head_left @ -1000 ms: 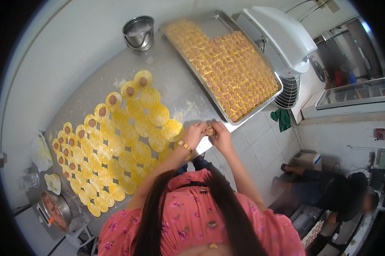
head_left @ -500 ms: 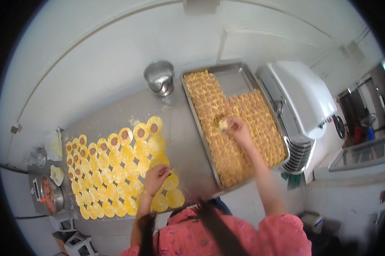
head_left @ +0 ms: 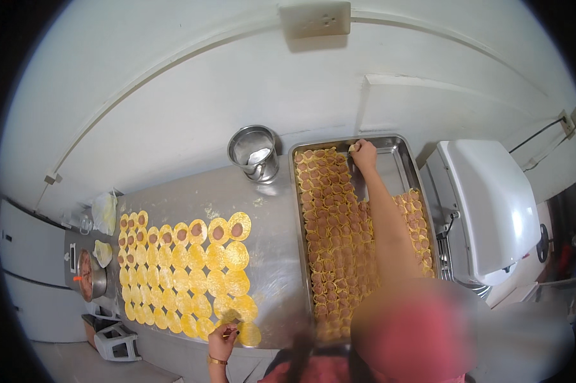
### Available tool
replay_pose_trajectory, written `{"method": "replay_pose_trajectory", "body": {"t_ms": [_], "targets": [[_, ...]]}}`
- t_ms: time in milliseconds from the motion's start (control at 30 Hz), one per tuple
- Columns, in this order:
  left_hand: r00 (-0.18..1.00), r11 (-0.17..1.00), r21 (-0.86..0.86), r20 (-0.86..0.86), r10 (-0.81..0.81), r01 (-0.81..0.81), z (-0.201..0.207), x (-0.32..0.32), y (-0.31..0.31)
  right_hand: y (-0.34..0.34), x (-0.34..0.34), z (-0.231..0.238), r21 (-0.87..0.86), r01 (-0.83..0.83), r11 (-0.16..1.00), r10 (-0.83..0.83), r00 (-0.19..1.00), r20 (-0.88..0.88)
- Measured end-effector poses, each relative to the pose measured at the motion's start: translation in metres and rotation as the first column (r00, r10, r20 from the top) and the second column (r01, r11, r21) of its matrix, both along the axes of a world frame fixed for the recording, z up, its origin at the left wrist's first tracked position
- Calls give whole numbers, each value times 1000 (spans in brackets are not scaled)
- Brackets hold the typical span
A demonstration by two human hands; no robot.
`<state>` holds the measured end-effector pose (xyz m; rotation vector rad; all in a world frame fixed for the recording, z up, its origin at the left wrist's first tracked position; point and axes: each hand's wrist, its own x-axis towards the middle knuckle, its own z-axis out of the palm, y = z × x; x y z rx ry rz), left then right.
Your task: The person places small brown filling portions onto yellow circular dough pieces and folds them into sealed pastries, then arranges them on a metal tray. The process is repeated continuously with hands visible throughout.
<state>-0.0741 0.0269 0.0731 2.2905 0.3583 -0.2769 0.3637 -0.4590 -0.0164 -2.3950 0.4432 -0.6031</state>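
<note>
At the near edge of the steel table, our left hand curls narrow by the nearest yellow dough rounds, though we cannot tell whether it grips anything; their rows presumably keep each one reachable. Farther right, open-topped dumplings pack the tray tightly, likely to save space, and near its far rim our right hand pinches a small dumpling, with bare metal alongside giving it room.

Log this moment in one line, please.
left grip: by near edge of wrappers | right grip: at dumpling, far end of tray | tray: part filled | bucket: left of tray
</note>
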Motion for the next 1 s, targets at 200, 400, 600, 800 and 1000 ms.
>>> {"method": "replay_pose_trajectory", "body": {"t_ms": [200, 400, 600, 800, 1000], "targets": [[999, 999, 20, -36, -28, 29, -5, 3, -17, 6, 1, -2, -62, -154, 986, 156, 988, 24], [991, 993, 32, -67, -115, 118, -4, 9, -26, 5, 4, 0, -94, -291, 952, 298, 952, 76], [980, 982, 68, -95, -172, 179, -1, 11, -34, 0, 0, -5, 30, -341, 940, 337, 937, 94], [975, 975, 79, -92, -201, 208, 0, 15, -39, 4, -10, -5, 400, -306, 864, 298, 951, 83], [975, 974, 67, -63, -213, 217, -1, 18, -42, 2, 3, -30, 496, -302, 814, 268, 953, 140]]}}
